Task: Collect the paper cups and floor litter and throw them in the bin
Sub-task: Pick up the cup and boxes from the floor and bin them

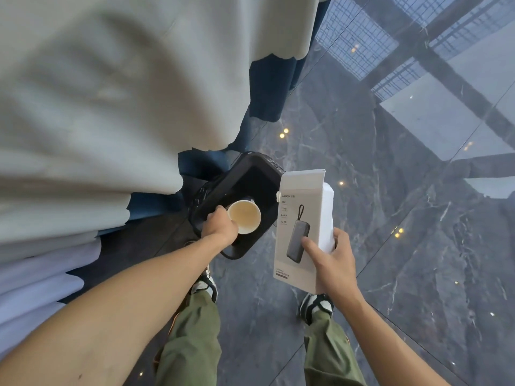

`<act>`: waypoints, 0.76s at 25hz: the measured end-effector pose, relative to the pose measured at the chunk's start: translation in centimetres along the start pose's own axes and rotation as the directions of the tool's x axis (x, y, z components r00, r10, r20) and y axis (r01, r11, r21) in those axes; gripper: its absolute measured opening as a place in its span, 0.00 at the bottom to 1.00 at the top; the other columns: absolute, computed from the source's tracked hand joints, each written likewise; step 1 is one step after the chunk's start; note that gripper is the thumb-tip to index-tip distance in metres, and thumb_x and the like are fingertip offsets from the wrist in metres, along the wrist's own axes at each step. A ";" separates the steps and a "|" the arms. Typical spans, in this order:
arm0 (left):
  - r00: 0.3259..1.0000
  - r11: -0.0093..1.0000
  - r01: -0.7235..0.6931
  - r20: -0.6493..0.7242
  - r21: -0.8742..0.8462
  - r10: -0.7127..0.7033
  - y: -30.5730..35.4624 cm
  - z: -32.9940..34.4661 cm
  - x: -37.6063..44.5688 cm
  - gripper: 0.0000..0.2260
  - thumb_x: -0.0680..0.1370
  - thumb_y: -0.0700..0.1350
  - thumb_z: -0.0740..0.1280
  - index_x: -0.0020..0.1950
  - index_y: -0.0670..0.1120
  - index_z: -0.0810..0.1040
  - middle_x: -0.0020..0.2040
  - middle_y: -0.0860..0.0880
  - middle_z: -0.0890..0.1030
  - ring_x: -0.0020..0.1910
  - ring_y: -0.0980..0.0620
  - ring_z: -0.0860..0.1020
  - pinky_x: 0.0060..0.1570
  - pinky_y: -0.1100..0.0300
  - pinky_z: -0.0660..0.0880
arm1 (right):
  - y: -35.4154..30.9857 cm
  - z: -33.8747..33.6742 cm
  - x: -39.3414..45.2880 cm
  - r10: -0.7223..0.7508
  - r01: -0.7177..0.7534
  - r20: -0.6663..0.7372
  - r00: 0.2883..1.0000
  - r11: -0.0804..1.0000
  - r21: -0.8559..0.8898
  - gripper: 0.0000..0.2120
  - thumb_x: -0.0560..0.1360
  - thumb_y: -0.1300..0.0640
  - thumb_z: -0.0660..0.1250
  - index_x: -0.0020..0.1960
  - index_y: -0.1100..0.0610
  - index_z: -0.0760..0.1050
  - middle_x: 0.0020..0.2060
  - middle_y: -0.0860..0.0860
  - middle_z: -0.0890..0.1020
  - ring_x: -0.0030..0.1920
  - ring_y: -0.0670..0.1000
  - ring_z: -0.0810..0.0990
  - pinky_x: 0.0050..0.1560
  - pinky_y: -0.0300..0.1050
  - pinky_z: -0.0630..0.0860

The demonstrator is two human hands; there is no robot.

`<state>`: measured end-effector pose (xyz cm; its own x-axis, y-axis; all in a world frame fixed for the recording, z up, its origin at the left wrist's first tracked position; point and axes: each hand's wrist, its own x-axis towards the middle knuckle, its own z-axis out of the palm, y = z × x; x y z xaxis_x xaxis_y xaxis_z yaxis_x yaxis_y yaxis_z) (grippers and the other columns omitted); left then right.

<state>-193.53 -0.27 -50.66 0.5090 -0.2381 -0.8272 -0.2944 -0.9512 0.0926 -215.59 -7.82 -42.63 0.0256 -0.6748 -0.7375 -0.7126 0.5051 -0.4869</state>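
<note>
My left hand (220, 225) grips a white paper cup (245, 216) by its rim and holds it over the open mouth of a black bin (260, 176) on the floor. The cup looks empty, with a pale stained inside. My right hand (331, 260) holds a white cardboard power bank box (299, 218) upright, just right of the bin, with its top flap open. Both hands are above the bin's near edge.
A table draped in a grey-white cloth (111, 107) with a blue skirt (267, 87) fills the left and top. Dark glossy marble floor (390, 246) spreads to the right. My two shoes (204, 285) stand just before the bin.
</note>
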 end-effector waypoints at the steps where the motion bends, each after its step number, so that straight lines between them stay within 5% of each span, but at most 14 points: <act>1: 1.000 1.000 0.011 0.000 0.025 -0.011 -0.1 0.3 0.3 0.17 0.84 0.42 0.64 0.72 0.39 0.73 0.68 0.38 0.79 0.67 0.37 0.79 0.59 0.48 0.77 | 0.1 0.1 0.0 0.001 -0.001 0.002 1.000 1.000 0.005 0.26 0.74 0.47 0.75 0.66 0.49 0.66 0.55 0.45 0.79 0.55 0.51 0.81 0.51 0.54 0.83; 8: 0.999 0.999 0.048 -0.006 0.010 -0.048 -1.5 1.1 1.1 0.16 0.83 0.45 0.60 0.64 0.38 0.80 0.55 0.39 0.86 0.51 0.37 0.86 0.46 0.48 0.82 | -0.7 0.5 -0.2 -0.042 0.041 0.046 0.998 0.999 0.024 0.26 0.76 0.50 0.75 0.67 0.51 0.66 0.56 0.47 0.78 0.56 0.50 0.80 0.47 0.47 0.79; 13: 0.999 0.998 0.010 -0.053 0.058 -0.007 -1.9 -0.9 -0.7 0.18 0.86 0.46 0.57 0.68 0.37 0.78 0.63 0.37 0.83 0.61 0.36 0.82 0.45 0.53 0.70 | -1.0 1.2 -0.6 -0.033 0.031 0.064 0.997 0.999 0.036 0.26 0.75 0.49 0.75 0.67 0.51 0.67 0.54 0.42 0.78 0.54 0.46 0.80 0.42 0.42 0.77; 19: 1.000 0.996 0.000 0.020 0.090 -0.002 -2.5 -0.8 0.1 0.18 0.86 0.47 0.57 0.66 0.38 0.79 0.58 0.38 0.85 0.55 0.39 0.85 0.41 0.56 0.73 | -1.2 1.4 -0.8 -0.039 0.036 0.087 0.995 0.999 0.038 0.25 0.75 0.49 0.74 0.66 0.50 0.67 0.54 0.43 0.79 0.53 0.45 0.80 0.42 0.43 0.77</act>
<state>-192.11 1.97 -50.53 0.4934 -0.2326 -0.8381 -0.3657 -0.9297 0.0427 -213.73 -7.12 -42.07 0.1139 -0.6449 -0.7557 -0.6843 0.5006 -0.5303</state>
